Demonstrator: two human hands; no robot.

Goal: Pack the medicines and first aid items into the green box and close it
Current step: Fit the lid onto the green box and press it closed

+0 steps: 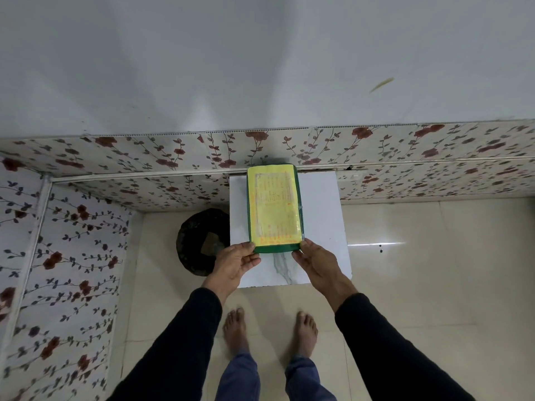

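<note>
Holding the closed green box at its near corners

Resting flat on the white marble tabletop [318, 215], the green box [274, 208] lies lengthwise away from the person, its far end close to the flowered wall panel [144, 157] and its near end toward the middle of the slab. Its lid is shut, and a yellow printed label covers nearly all of the top, leaving only a thin green border showing.

Both hands meet the box at its near end. The left hand [234, 263] has its thumb lying over the near left corner of the lid, with the other fingers curled underneath or against the side, so it pinches that corner. The right hand [317, 264] touches the near right corner, thumb against the edge and the fingers held loosely together and angled down over the tabletop; whether they truly grip the box or only rest beside it I cannot tell.

Both arms reach forward in dark sleeves, wrists slightly bent inward toward each other. Below them the person stands barefoot on pale floor tiles [419, 270]. A dark round bin [199, 241] sits on the floor just left of the tabletop.
</note>
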